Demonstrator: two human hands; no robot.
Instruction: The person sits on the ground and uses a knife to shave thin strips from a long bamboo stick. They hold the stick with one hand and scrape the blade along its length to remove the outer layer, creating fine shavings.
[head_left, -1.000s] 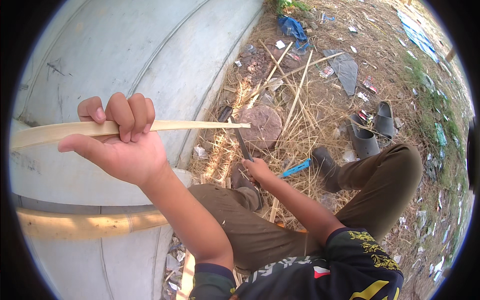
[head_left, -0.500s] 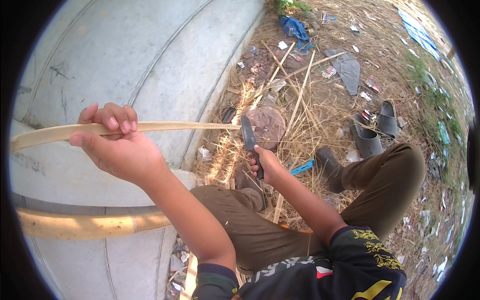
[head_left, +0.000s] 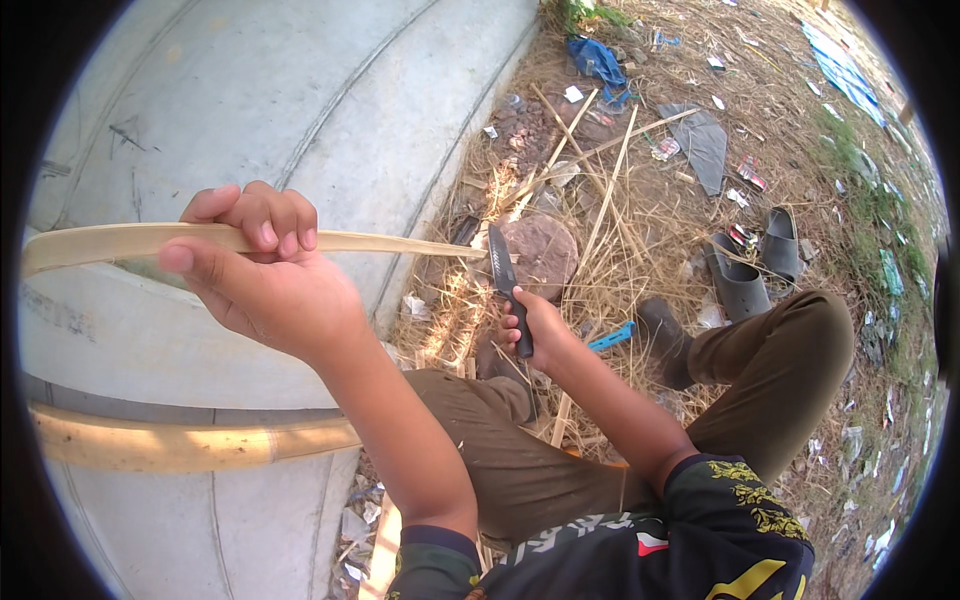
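- Left hand [head_left: 262, 275] raised, fingers curled tight round a long, thin, pale bamboo strip [head_left: 380, 243], held level so its free end reaches toward the blade.
- Right hand [head_left: 535, 330] closed on the black handle of a dark-bladed knife [head_left: 506, 282], blade upright, edge meeting the strip's tip, seemingly for splitting or shaving.
- Second, thicker yellow bamboo slat [head_left: 190, 445] resting lower across the grey concrete wall [head_left: 300, 110], apart from both hands.
- Grey sandals [head_left: 755, 262] left on the straw-littered ground.
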